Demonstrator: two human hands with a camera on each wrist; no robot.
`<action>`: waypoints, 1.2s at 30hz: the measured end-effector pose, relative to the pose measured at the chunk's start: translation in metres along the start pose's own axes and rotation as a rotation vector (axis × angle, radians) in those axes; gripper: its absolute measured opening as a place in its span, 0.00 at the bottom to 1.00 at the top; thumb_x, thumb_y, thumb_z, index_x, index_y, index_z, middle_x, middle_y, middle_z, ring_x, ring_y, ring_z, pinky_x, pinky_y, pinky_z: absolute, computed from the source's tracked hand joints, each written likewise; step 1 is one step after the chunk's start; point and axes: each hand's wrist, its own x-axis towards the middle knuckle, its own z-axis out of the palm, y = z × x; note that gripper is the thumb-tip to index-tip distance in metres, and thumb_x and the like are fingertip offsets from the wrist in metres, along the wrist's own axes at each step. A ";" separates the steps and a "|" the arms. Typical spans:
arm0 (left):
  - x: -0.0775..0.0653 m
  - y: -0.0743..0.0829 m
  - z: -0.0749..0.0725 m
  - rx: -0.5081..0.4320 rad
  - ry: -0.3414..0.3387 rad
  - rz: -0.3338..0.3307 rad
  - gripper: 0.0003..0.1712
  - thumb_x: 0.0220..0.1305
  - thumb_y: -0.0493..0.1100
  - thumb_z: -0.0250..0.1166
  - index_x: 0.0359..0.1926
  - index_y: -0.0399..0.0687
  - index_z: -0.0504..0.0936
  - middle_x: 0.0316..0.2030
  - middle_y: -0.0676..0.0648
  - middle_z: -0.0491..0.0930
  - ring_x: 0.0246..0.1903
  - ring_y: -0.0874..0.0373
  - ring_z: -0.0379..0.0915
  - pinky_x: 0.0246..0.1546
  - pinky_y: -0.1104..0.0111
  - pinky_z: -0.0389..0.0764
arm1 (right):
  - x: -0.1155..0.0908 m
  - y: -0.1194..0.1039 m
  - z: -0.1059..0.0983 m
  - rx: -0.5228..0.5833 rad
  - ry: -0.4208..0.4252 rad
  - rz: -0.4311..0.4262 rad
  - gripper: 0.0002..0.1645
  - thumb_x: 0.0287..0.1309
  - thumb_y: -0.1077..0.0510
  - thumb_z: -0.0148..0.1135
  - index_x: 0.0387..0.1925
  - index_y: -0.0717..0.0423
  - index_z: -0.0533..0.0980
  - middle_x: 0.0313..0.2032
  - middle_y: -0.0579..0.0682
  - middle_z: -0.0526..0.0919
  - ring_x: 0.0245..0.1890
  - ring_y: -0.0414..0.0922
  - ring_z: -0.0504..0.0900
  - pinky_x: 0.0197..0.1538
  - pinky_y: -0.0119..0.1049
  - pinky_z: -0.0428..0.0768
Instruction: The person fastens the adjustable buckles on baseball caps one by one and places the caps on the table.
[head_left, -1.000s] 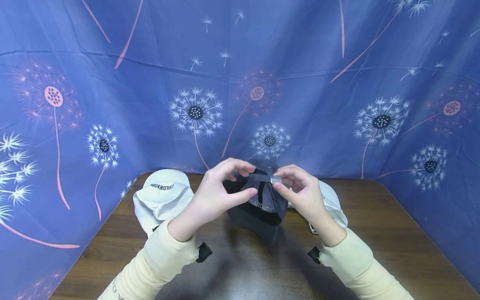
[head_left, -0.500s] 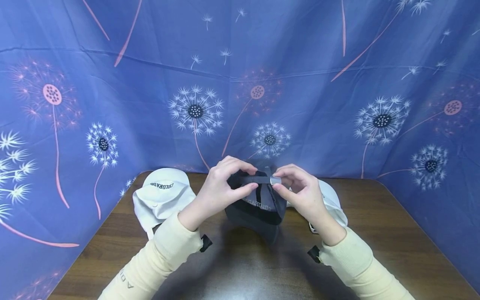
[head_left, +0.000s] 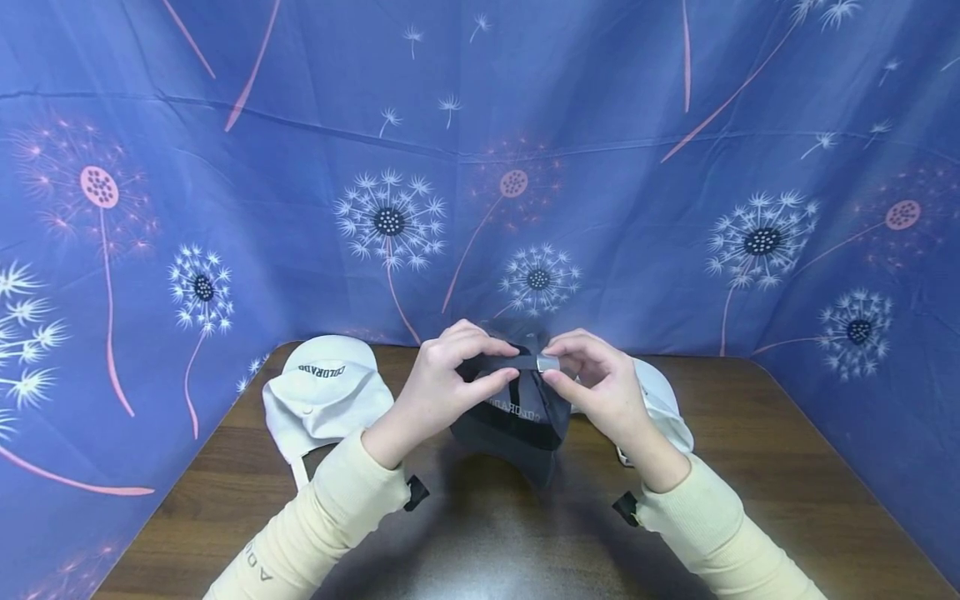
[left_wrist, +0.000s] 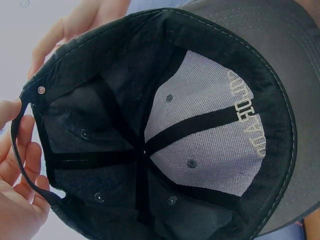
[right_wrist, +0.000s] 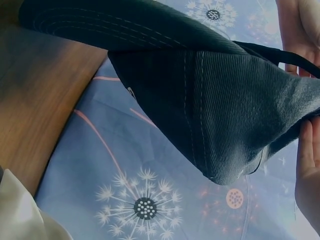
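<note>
A dark grey baseball cap (head_left: 510,442) hangs between my hands, brim down and inside facing me, with mirrored lettering showing through the front mesh. My left hand (head_left: 442,375) pinches the cap's back strap (head_left: 519,362) between thumb and fingers. At the strap's other end, my right hand (head_left: 600,375) pinches beside the silver buckle (head_left: 548,363). In the left wrist view, the strap (left_wrist: 19,155) bows away from the back opening. The right wrist view shows the outer crown (right_wrist: 235,105), with my right fingers (right_wrist: 307,150) at its edge.
On the wooden table (head_left: 750,500), a white cap (head_left: 330,392) lettered COLORADO lies at left, its strap trailing forward. Another white cap (head_left: 663,408) sits at right, partly behind my right hand. A blue dandelion-print cloth (head_left: 630,208) hangs behind and along both sides.
My left hand, earlier spread apart at the strap, has moved slightly right and closed its thumb and fingers on it. The right hand has barely moved at the buckle.
</note>
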 end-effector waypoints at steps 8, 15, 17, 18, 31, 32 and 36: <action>0.001 0.002 0.000 -0.015 0.006 0.010 0.10 0.54 0.42 0.71 0.39 0.47 0.86 0.32 0.54 0.83 0.38 0.65 0.74 0.44 0.71 0.75 | 0.000 -0.001 0.000 0.018 -0.009 -0.006 0.12 0.51 0.73 0.64 0.39 0.74 0.75 0.40 0.50 0.79 0.40 0.43 0.78 0.45 0.33 0.81; 0.002 0.005 0.002 -0.023 0.006 0.010 0.10 0.53 0.41 0.72 0.38 0.46 0.86 0.31 0.54 0.83 0.38 0.65 0.74 0.43 0.71 0.76 | 0.000 -0.002 0.001 0.016 -0.015 0.003 0.12 0.52 0.72 0.64 0.40 0.74 0.75 0.40 0.49 0.79 0.40 0.42 0.78 0.46 0.32 0.80; 0.003 0.006 0.002 -0.020 0.005 0.011 0.10 0.52 0.41 0.72 0.38 0.46 0.86 0.31 0.54 0.84 0.37 0.65 0.74 0.43 0.71 0.76 | 0.000 -0.002 0.001 0.010 -0.020 -0.006 0.12 0.52 0.72 0.64 0.40 0.72 0.76 0.40 0.49 0.79 0.40 0.42 0.78 0.44 0.30 0.79; 0.003 0.007 0.003 -0.019 0.004 0.012 0.10 0.52 0.41 0.72 0.38 0.46 0.86 0.31 0.54 0.84 0.37 0.65 0.74 0.43 0.71 0.75 | 0.000 -0.001 0.002 0.006 -0.023 -0.013 0.12 0.52 0.71 0.64 0.40 0.71 0.76 0.40 0.50 0.79 0.40 0.42 0.78 0.43 0.29 0.79; 0.003 0.008 0.005 0.009 0.000 0.010 0.11 0.51 0.42 0.73 0.37 0.46 0.87 0.29 0.55 0.84 0.36 0.66 0.75 0.44 0.70 0.74 | -0.001 0.000 0.002 -0.080 -0.041 -0.020 0.12 0.51 0.72 0.65 0.40 0.64 0.79 0.40 0.48 0.80 0.33 0.41 0.73 0.27 0.30 0.70; 0.003 0.008 0.005 0.010 0.000 0.011 0.11 0.51 0.43 0.73 0.37 0.47 0.87 0.29 0.55 0.84 0.36 0.66 0.75 0.44 0.70 0.74 | -0.001 0.000 0.001 -0.088 -0.045 -0.023 0.12 0.51 0.72 0.65 0.40 0.65 0.79 0.40 0.47 0.80 0.32 0.40 0.72 0.26 0.30 0.69; 0.002 0.009 0.004 0.016 0.004 0.012 0.11 0.50 0.42 0.73 0.37 0.47 0.87 0.29 0.55 0.84 0.36 0.66 0.74 0.43 0.70 0.73 | -0.001 -0.003 0.001 -0.103 -0.050 -0.009 0.13 0.52 0.71 0.64 0.42 0.67 0.79 0.41 0.46 0.81 0.34 0.40 0.75 0.28 0.29 0.72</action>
